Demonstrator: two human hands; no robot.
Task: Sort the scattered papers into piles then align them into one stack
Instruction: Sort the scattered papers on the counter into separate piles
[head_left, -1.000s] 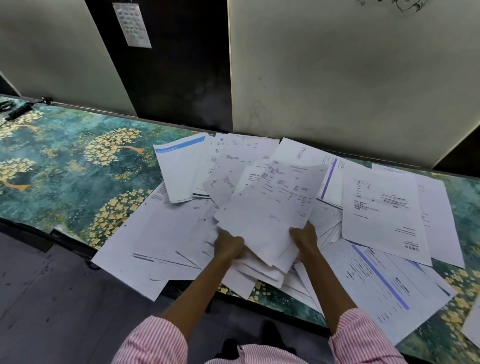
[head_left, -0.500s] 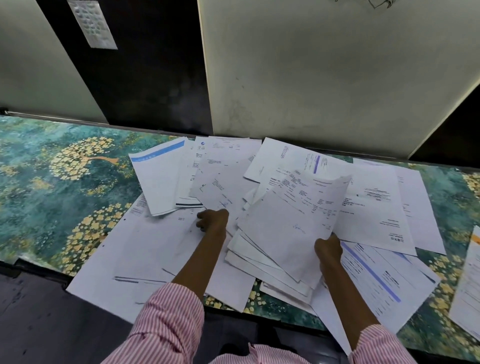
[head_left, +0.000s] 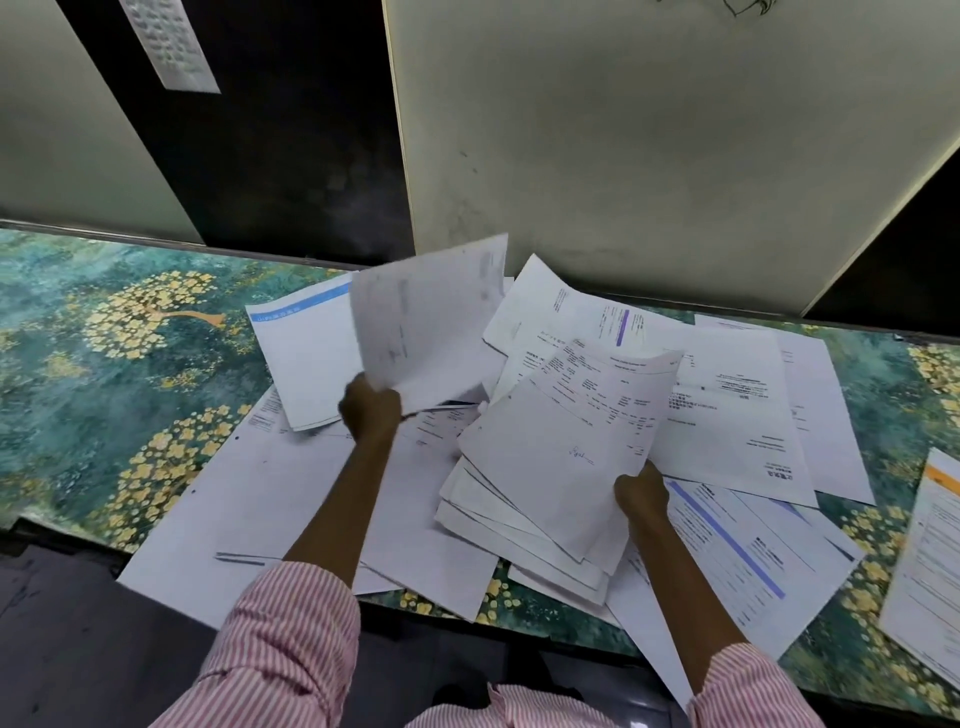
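Observation:
White printed papers lie scattered over a green table (head_left: 104, 374) with yellow tree patterns. My right hand (head_left: 641, 491) grips the lower right corner of a loose, uneven bundle of sheets (head_left: 561, 457), which is tilted above the table's front half. My left hand (head_left: 371, 410) is shut on a single sheet (head_left: 426, 332), lifted and blurred, held up to the left of the bundle. A blue-headed sheet (head_left: 306, 358) lies behind the left hand. Large sheets (head_left: 244, 514) lie under my left arm, overhanging the front edge.
More papers lie to the right: a sheet with a blue-violet stripe (head_left: 743, 551), a plain printed page (head_left: 727, 415), and an orange-headed sheet (head_left: 930, 561) at the far right edge. Pale wall panels (head_left: 649, 156) and dark gaps rise right behind the table.
My left hand has taken hold of one sheet from the papers at the left and raised it. The right hand still holds the bundle, now further right than a second ago.

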